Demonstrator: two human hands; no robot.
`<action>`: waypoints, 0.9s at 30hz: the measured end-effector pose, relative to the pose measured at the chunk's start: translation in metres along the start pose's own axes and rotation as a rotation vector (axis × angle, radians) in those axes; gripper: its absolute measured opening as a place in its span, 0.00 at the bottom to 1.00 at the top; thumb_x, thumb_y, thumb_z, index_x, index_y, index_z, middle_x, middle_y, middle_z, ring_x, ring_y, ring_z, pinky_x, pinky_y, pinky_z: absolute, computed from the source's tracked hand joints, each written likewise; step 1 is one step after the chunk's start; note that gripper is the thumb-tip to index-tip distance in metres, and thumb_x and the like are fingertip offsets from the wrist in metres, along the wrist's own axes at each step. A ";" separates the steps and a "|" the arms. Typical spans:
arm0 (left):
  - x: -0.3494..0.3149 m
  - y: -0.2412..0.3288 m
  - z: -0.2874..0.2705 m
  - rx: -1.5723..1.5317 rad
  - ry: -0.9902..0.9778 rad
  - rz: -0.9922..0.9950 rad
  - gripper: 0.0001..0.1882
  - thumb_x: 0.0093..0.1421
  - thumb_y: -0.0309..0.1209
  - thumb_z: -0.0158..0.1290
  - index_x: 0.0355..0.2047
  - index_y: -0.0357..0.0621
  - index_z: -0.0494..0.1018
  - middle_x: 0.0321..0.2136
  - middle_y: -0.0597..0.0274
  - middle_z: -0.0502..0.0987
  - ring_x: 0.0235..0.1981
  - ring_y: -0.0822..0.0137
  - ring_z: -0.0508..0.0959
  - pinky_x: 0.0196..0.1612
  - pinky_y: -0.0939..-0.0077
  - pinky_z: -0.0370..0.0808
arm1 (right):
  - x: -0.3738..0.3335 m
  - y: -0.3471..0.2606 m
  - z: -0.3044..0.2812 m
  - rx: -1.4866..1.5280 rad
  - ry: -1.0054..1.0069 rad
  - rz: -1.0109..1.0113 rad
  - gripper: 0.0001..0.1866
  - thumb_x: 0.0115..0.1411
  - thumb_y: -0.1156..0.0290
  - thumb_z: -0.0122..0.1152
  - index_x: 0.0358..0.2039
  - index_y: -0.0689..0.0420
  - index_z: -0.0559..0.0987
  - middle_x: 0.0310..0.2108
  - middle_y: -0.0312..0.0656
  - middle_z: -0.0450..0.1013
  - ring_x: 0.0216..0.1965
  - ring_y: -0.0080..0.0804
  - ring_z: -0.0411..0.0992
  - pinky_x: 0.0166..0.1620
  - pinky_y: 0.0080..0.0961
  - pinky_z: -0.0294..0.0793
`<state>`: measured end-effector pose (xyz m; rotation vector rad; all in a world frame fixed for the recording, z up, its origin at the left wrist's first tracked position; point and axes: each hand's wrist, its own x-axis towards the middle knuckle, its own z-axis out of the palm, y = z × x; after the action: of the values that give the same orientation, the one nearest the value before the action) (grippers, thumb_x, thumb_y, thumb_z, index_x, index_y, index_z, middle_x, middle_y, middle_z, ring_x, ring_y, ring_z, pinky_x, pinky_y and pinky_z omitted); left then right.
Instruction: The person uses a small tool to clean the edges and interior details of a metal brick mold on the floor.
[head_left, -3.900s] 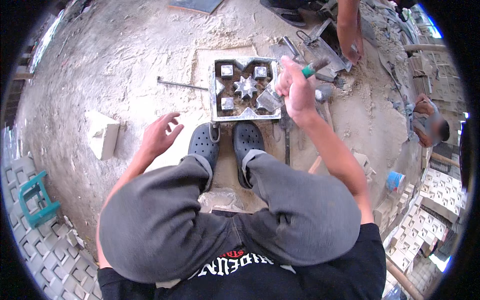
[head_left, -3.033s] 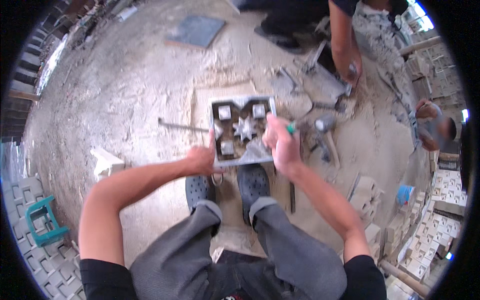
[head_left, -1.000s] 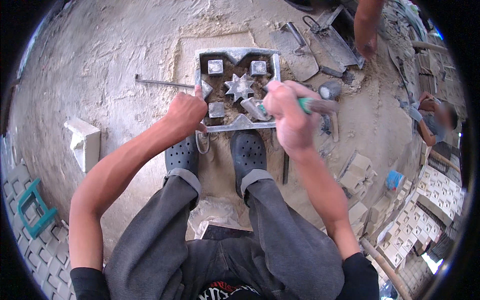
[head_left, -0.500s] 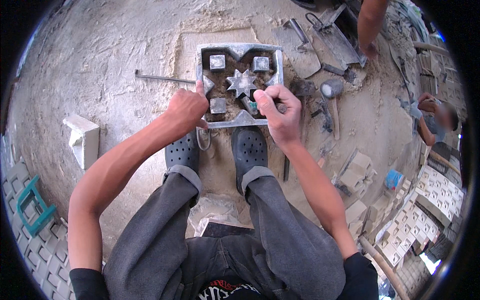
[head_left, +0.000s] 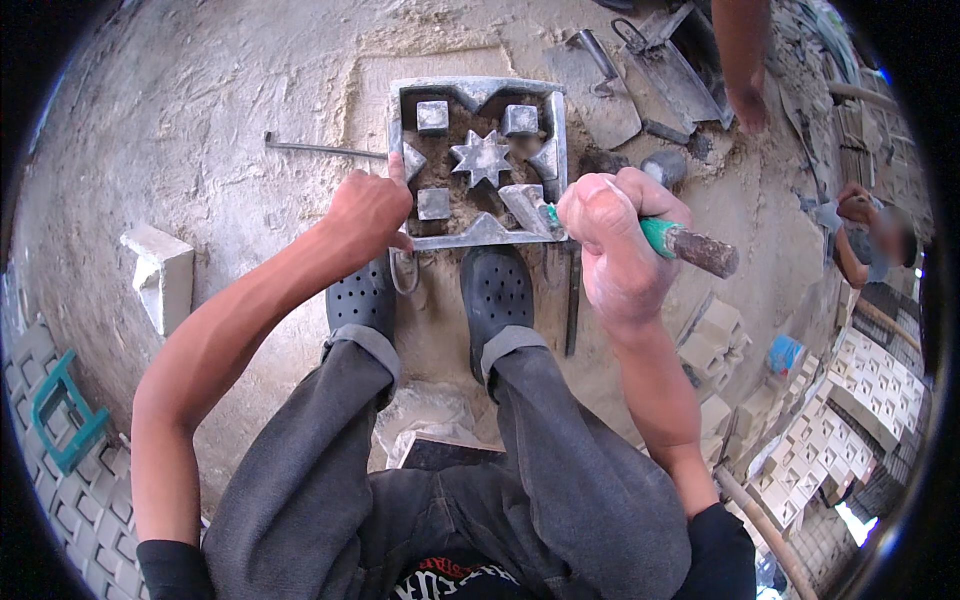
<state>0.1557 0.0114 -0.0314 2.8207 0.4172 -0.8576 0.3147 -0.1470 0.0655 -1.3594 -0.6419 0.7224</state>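
Mould (head_left: 450, 241): metal frame is lying between both hands' fingers, apparently for reach from either side.
Right hand (head_left: 625, 245): fingers are closing fully around the trowel (head_left: 658, 237), presumably for control; versus half a second ago, hand is sitting farther right, handle's butt now showing.
Left hand (head_left: 370, 210): index is stretching along the left rim, thumb spreading toward the near corner, others curling, gripping nothing visible; probably steadying.
Star block (head_left: 481, 158): is standing beyond the trowel blade, left of the right fingers.
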 end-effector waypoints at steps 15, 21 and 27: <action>0.002 0.001 -0.002 -0.039 -0.067 -0.014 0.61 0.42 0.56 0.63 0.57 0.12 0.49 0.20 0.50 0.77 0.24 0.57 0.79 0.31 0.67 0.75 | 0.003 0.108 -0.007 -0.138 -0.078 0.177 0.20 0.54 0.76 0.58 0.10 0.60 0.62 0.13 0.27 0.57 0.19 0.14 0.54 0.23 0.20 0.54; -0.002 -0.003 0.003 -0.054 -0.011 -0.002 0.60 0.43 0.54 0.63 0.58 0.12 0.47 0.21 0.48 0.77 0.25 0.55 0.79 0.29 0.66 0.75 | 0.011 0.002 -0.016 -0.071 -0.155 0.019 0.15 0.56 0.80 0.51 0.13 0.58 0.63 0.15 0.33 0.62 0.18 0.20 0.58 0.23 0.21 0.56; -0.001 -0.005 0.006 -0.143 -0.040 -0.009 0.62 0.43 0.52 0.65 0.58 0.12 0.44 0.22 0.42 0.76 0.27 0.47 0.78 0.31 0.59 0.73 | 0.003 -0.007 -0.023 -0.079 -0.224 -0.060 0.14 0.56 0.80 0.51 0.15 0.60 0.64 0.17 0.35 0.65 0.20 0.20 0.59 0.24 0.23 0.57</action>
<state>0.1506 0.0142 -0.0359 2.6689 0.4658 -0.8489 0.3346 -0.1595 0.0704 -1.3355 -0.8935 0.8147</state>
